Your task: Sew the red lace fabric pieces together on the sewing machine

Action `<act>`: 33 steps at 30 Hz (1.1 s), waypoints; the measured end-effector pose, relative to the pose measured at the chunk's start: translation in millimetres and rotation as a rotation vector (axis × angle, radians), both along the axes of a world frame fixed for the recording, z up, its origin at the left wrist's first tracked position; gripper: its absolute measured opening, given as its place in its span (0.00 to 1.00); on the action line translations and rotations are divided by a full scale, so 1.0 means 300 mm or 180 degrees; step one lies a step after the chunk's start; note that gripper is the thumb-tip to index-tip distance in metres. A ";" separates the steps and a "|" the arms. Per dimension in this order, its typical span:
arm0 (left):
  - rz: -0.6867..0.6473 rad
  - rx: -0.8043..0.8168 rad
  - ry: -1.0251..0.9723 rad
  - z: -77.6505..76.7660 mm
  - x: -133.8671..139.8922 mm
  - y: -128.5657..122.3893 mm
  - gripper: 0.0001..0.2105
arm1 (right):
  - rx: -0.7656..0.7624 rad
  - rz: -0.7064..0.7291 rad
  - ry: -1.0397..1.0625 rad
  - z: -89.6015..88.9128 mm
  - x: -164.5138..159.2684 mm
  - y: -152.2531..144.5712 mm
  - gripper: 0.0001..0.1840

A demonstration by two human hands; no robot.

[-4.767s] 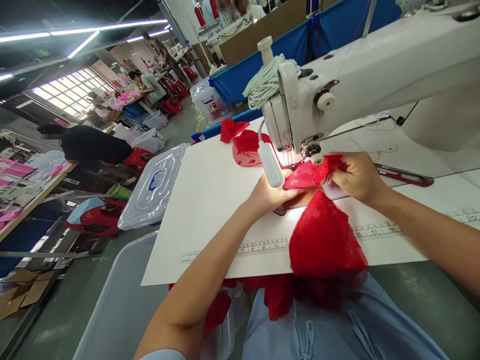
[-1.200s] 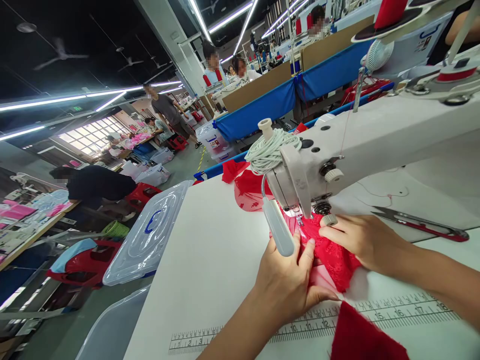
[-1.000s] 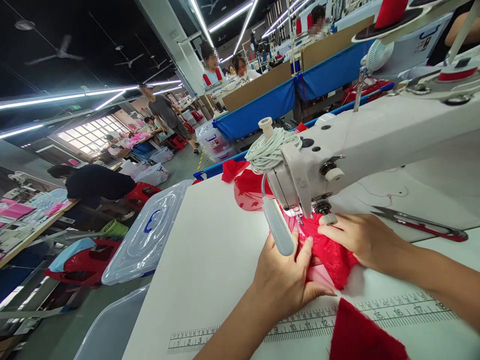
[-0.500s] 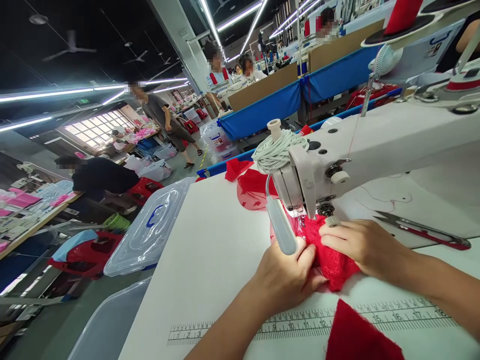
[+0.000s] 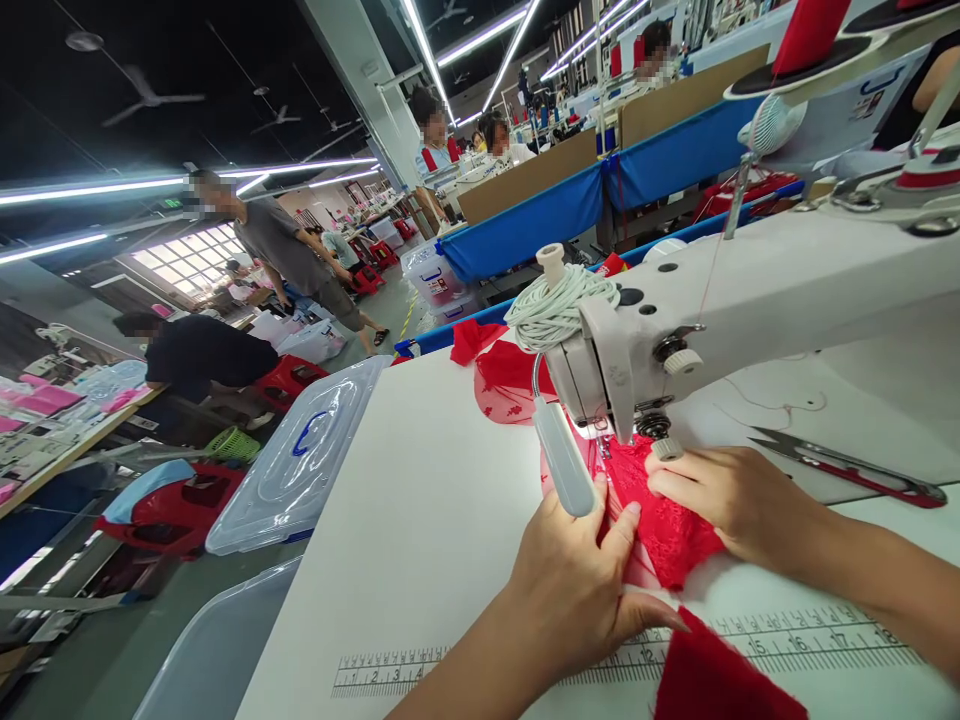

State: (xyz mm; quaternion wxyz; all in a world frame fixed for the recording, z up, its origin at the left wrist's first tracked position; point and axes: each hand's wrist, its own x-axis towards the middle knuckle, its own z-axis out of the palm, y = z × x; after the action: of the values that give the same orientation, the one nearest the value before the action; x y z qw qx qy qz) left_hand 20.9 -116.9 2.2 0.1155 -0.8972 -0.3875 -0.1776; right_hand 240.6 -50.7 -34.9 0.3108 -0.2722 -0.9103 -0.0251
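Note:
Red lace fabric (image 5: pixel 667 535) lies under the needle area of a white sewing machine (image 5: pixel 757 300). My left hand (image 5: pixel 574 575) rests on the lace's left side with fingers spread. Its thumb stretches to the tip of a separate dark red fabric piece (image 5: pixel 720 670), and whether it presses on it I cannot tell. At the lace's right edge my right hand (image 5: pixel 739 500) has its fingers curled down on the fabric, pinching it near the presser foot. A grey-white lamp (image 5: pixel 564 460) on a bent neck hides part of the left fingertips.
Thread snips (image 5: pixel 847 465) lie right of my right hand. A printed ruler (image 5: pixel 382 672) runs along the table's front. More red pieces (image 5: pixel 510 375) lie behind the machine head. A lidded plastic box (image 5: pixel 300 450) stands left of the table; a person (image 5: pixel 281 245) is in the aisle.
My left hand has opened, its thumb moving toward me to the dark red piece's tip. The lace lies flatter. My right hand has barely shifted. The person in the aisle has moved left and nearer.

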 end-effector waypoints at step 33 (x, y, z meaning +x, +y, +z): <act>0.0188 0.0209 0.0210 -0.045 -0.004 0.012 0.38 | -0.0379 -0.0214 0.0052 -0.025 -0.002 0.017 0.10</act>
State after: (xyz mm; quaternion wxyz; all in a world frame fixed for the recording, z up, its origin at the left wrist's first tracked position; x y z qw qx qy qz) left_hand 19.7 -113.4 -11.2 0.1628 -0.8865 -0.4037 -0.1571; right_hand 240.0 -45.7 -42.4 0.3005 -0.3209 -0.8980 0.0209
